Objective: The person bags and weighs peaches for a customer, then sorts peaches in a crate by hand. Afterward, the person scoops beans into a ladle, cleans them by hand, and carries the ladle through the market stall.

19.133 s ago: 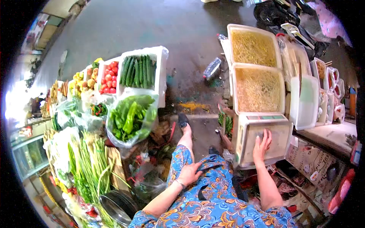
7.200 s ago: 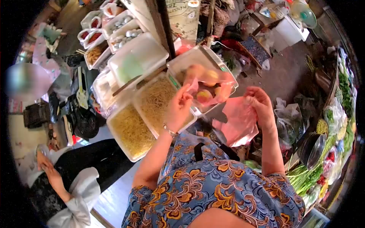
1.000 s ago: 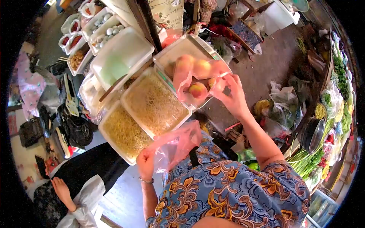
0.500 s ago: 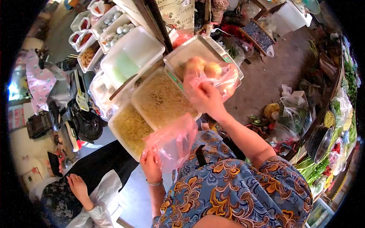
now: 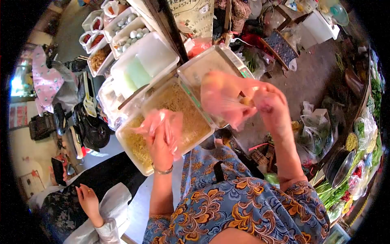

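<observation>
My left hand [image 5: 161,155] is closed round a crumpled pink plastic bag [image 5: 163,125], above the clear tubs of yellowish shreds. My right hand [image 5: 271,103] grips the side of a second pink bag [image 5: 223,97], partly smeared by motion. Roundish yellow-orange produce shows faintly through that bag's film; its kind is unclear now. This bag hangs over the right part of a metal tray [image 5: 195,70] that looks like a scale pan. Below my left hand are a tub of yellow shreds [image 5: 138,152] and a larger tub of paler shreds [image 5: 199,132].
A white tub [image 5: 164,53] with something pale green stands behind, near boxes of eggs [image 5: 136,34]. At left, another person's hand [image 5: 87,199] rests by dark clothing, near a parked scooter [image 5: 95,130]. Bagged greens [image 5: 317,130] lie on the right-hand floor.
My right hand has moved right and slightly down, pulling its bag's edge sideways. My left hand has risen, and its bag is now bunched up over the tubs.
</observation>
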Demonstrator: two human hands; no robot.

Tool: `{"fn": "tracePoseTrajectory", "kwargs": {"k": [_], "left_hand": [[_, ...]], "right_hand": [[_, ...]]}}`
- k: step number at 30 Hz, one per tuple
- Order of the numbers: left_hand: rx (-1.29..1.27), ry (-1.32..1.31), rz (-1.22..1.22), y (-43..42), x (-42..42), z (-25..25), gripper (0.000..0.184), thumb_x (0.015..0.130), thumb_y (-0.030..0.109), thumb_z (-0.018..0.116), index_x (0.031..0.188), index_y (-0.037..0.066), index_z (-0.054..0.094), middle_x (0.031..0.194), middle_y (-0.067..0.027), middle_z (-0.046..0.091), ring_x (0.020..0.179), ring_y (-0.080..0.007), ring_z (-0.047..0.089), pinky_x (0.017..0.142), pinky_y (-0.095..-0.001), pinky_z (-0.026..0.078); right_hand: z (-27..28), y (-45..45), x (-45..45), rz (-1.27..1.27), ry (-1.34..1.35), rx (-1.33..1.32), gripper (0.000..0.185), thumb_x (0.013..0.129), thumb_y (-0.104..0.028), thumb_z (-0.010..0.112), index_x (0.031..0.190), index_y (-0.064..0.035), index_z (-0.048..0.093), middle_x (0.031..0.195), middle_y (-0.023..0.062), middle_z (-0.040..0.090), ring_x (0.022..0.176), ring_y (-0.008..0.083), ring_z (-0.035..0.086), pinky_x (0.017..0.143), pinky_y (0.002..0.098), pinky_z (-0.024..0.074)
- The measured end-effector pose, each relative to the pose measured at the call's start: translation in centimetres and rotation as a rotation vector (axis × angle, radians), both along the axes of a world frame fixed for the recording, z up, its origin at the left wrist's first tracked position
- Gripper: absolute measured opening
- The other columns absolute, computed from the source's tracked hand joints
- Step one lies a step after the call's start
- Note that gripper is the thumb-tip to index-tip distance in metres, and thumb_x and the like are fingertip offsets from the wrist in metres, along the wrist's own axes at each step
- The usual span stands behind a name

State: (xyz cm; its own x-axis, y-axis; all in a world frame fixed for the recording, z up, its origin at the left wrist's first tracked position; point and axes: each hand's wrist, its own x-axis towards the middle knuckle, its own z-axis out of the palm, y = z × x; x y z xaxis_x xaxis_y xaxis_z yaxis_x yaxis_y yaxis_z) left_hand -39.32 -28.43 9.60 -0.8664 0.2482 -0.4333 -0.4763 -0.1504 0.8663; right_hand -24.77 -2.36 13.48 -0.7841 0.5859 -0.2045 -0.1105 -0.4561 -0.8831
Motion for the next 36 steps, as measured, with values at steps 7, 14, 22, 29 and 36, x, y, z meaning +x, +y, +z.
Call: {"fn": "tracePoseTrajectory", "kwargs": {"k": [7, 14, 22, 29, 36], "left_hand": [[0.172, 0.132, -0.142, 9.4, 0.0, 1.2, 0.023, 0.096, 0.016, 0.053, 0.114, 0.004, 0.062, 0.099, 0.0013, 0.064, 0.082, -0.0072, 0.059, 0.066, -0.0192, 0.046], [0.656, -0.1, -0.508, 11.5, 0.0, -5.7, 0.027, 0.098, 0.025, 0.051, 0.112, 0.006, 0.063, 0.071, 0.0062, 0.056, 0.055, -0.0047, 0.048, 0.046, -0.0201, 0.036], [0.147, -0.251, -0.413, 11.8, -1.3, -13.3, 0.035, 0.1, 0.031, 0.046, 0.125, 0.008, 0.053, 0.088, 0.0013, 0.06, 0.071, -0.008, 0.057, 0.06, -0.0227, 0.048], [0.244, -0.185, -0.542, 7.6, -4.7, -15.6, 0.036, 0.1, 0.026, 0.045, 0.13, 0.006, 0.051, 0.12, -0.0087, 0.058, 0.11, -0.0173, 0.057, 0.091, -0.0301, 0.05], [-0.121, 0.173, -0.574, 7.0, -4.8, -15.2, 0.027, 0.098, 0.02, 0.046, 0.112, 0.003, 0.064, 0.11, -0.0077, 0.064, 0.094, -0.0149, 0.061, 0.081, -0.0281, 0.051]], "right_hand": [[10.1, 1.1, 3.3, 0.013, -0.005, 0.125, 0.025, 0.073, -0.024, 0.07, 0.075, -0.0021, 0.058, 0.067, -0.0014, 0.052, 0.06, 0.0077, 0.045, 0.06, 0.0221, 0.0369], [14.5, 0.6, 5.0, 0.209, 0.007, 0.236, 0.034, 0.051, -0.025, 0.072, 0.045, -0.0069, 0.044, 0.043, 0.0021, 0.046, 0.035, 0.0149, 0.044, 0.039, 0.0279, 0.0268], [10.3, 0.0, 2.1, 0.745, 0.14, 0.238, 0.027, 0.069, -0.011, 0.069, 0.056, -0.0054, 0.046, 0.053, 0.0001, 0.047, 0.047, 0.0123, 0.046, 0.047, 0.0263, 0.0286], [3.7, -1.5, -3.0, 0.738, 0.09, -0.056, 0.023, 0.083, -0.007, 0.062, 0.066, -0.0084, 0.046, 0.065, -0.0081, 0.045, 0.062, 0.002, 0.039, 0.055, 0.0221, 0.0309], [-1.3, -2.7, -5.0, 0.739, -0.168, -0.06, 0.005, 0.085, -0.007, 0.062, 0.08, -0.0078, 0.061, 0.072, -0.0067, 0.056, 0.069, 0.0006, 0.049, 0.059, 0.0194, 0.0385]]}}
